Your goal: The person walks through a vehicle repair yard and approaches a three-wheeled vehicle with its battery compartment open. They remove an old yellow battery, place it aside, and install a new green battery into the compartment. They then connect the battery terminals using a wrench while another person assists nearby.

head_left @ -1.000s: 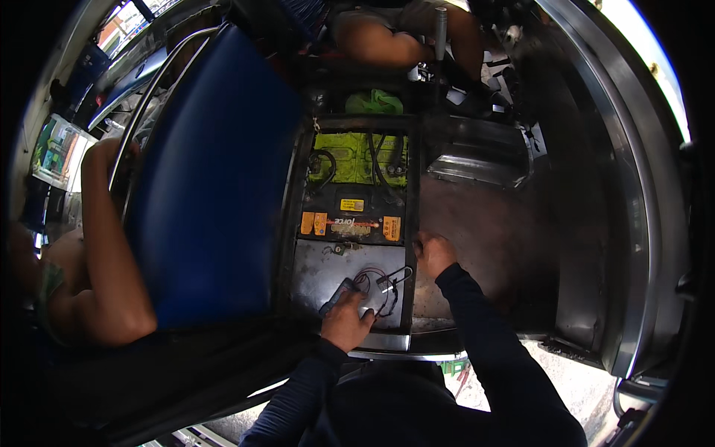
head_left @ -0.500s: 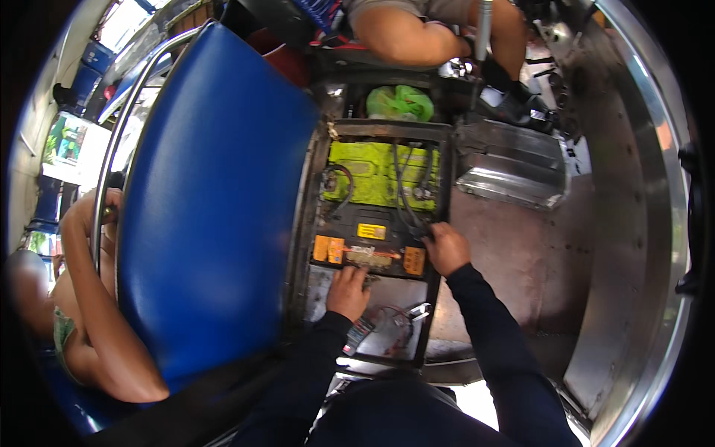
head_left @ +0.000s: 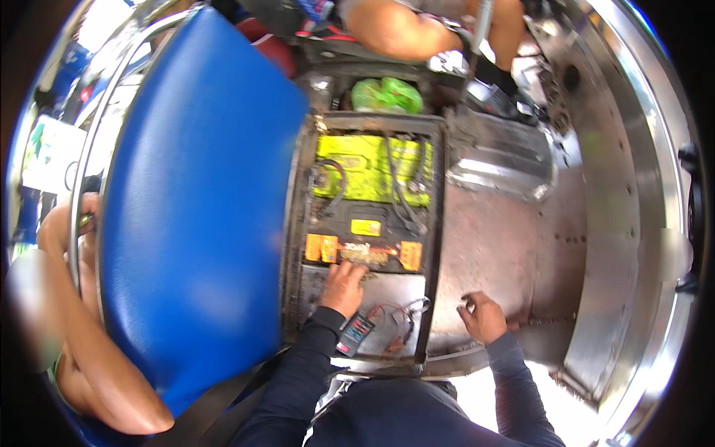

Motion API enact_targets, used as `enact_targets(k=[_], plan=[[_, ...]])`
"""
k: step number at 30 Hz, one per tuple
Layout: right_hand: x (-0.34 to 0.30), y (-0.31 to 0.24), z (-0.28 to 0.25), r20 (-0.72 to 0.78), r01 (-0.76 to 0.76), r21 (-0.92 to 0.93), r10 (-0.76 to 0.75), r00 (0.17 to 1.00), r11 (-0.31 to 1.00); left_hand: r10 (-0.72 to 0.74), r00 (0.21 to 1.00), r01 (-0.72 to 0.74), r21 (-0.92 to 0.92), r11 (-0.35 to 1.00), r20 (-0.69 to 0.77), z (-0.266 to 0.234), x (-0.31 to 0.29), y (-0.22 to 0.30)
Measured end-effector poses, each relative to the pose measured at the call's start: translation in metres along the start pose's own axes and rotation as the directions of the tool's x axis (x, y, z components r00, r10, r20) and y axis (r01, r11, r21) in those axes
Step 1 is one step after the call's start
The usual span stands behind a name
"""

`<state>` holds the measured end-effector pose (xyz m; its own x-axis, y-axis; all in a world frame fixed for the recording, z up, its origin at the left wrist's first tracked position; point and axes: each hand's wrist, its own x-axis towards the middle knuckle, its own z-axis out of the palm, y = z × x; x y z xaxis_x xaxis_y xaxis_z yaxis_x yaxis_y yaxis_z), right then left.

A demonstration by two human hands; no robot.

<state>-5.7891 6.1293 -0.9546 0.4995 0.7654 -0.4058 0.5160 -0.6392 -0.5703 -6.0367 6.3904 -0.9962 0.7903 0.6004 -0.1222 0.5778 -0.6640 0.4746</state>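
Battery, lime on top and black in front, sits inside a dark frame between a blue seat and the brownish floor, as I watch from my distant post. Dark cables droop across it; a careless reach could hook one and strain its joint. The left hand is at the near edge, fingers bent (whether they grip or merely rest, I cannot tell), and a shove there might pinch a fingertip against the metal sheet. On that sheet a meter lies slantwise, just beside the left sleeve, which could sweep it along if the arm swung. Thin leads coil to the right, near the frame's side; a tug could drag them over, and a bare tip straying onto the cable ends might, I judge, spark. The right hand hangs apart over the floor, fingers loosely curled, its hold on anything too unclear to call. Farther out sit a green bag and a person's bent leg; a shifting shoe could jostle things.
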Motion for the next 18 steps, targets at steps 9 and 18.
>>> enact_targets(k=[9, 18], plan=[[-0.336, 0.228, 0.154, 0.672, -0.617, -0.048, 0.483, 0.562, 0.785, 0.052, 0.998, -0.052, -0.003, 0.999, -0.042, 0.015, 0.007, -0.028], [-0.454, 0.210, 0.356, 0.489, -0.897, 0.282, 0.753, 0.441, 0.342, 0.091, 0.996, -0.091, -0.035, 0.995, 0.014, 0.021, 0.023, -0.053]])
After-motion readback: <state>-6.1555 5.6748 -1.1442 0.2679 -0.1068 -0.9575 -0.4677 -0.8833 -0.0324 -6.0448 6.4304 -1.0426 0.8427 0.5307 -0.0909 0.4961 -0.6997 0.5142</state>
